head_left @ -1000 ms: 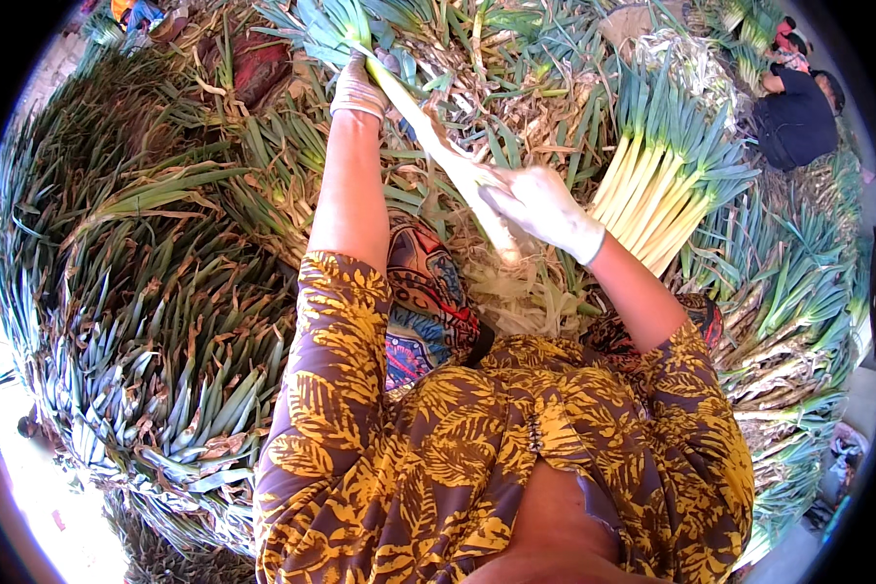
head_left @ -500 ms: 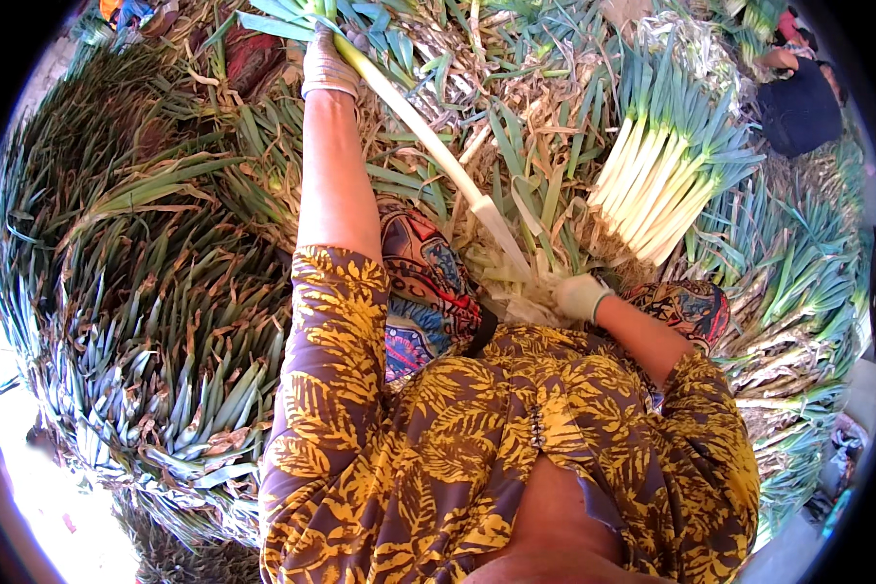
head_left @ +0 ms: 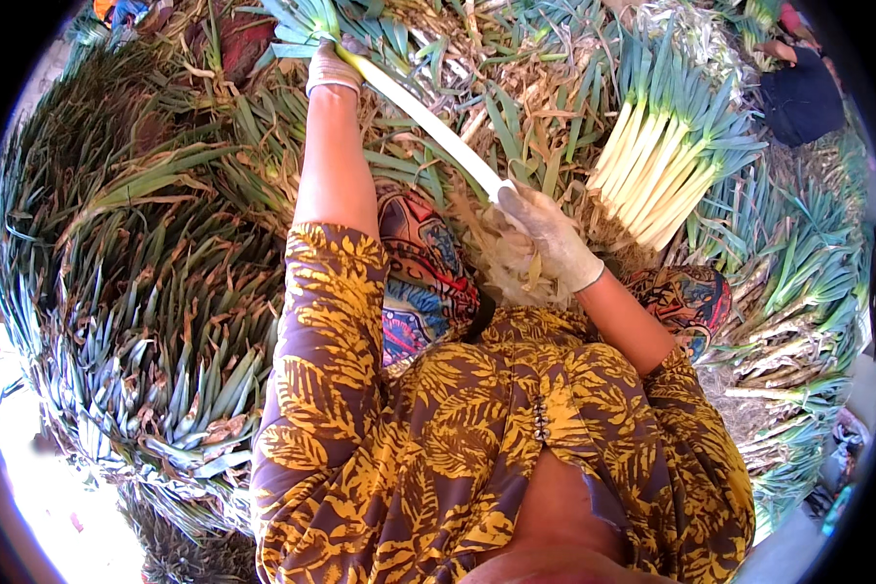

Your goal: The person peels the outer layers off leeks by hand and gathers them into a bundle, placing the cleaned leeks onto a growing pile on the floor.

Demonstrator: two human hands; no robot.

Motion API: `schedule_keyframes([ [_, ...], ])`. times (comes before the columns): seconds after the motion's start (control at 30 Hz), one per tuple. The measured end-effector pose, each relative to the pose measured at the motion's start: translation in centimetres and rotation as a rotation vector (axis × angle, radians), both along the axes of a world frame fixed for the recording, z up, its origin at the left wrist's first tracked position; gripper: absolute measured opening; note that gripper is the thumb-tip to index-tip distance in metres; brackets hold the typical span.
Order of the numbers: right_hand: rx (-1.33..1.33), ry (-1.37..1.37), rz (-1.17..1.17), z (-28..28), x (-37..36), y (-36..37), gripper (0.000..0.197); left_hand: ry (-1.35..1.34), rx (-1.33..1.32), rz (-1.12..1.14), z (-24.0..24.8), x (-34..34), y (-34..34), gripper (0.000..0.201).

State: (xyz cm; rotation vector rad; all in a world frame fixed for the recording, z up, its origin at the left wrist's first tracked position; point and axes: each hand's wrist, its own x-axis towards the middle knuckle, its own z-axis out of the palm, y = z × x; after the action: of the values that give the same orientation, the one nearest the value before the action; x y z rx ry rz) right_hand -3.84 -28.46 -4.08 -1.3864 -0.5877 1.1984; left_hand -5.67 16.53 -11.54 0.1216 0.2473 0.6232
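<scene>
My left hand (head_left: 333, 70), in a pale work glove with a darker finger area, is closed around a leek (head_left: 428, 122) just below its green leaves. The leek slants down to the right, its white shaft smooth. At its lower end my gloved right hand (head_left: 547, 238) has its fingers closed on the white tip; the fingertips are partly hidden. Pale peeled leek skins (head_left: 501, 255) lie in a heap beneath my right hand, between my knees. To the right of that hand lies a row of cleaned leeks (head_left: 652, 161), roots toward me and leaves pointing away.
A large mass of unpeeled leeks (head_left: 156, 321) fills the left side. More leeks (head_left: 798, 282) are piled along the right. Dry leaves and trimmings (head_left: 545, 73) cover the ground ahead. At the upper right is part of another person (head_left: 800, 97) in dark clothing.
My right hand has moved up and away from me, from the peeled skins by my lap to the leek's white end. The strip hanging from that end is no longer stretched out. My left hand stays nearly still.
</scene>
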Motion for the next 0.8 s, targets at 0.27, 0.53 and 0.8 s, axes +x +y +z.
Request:
schedule_keyframes([
  [0.27, -0.189, -0.046, -0.047, 0.8, -0.9, -7.0, 0.035, 0.199, -0.024, 0.188, 0.2, -0.5, -0.2, 0.036],
  [0.53, -0.186, 0.026, -0.329, 4.0, 0.2, -12.9, 0.033, 0.294, 0.221, 0.248, -0.9, -0.7, 1.4, 0.039],
  [0.8, 0.534, 0.190, -0.420, 10.2, 4.6, -15.5, 0.029, 0.172, 0.175, 0.382, -2.2, -3.2, 3.4, 0.030],
])
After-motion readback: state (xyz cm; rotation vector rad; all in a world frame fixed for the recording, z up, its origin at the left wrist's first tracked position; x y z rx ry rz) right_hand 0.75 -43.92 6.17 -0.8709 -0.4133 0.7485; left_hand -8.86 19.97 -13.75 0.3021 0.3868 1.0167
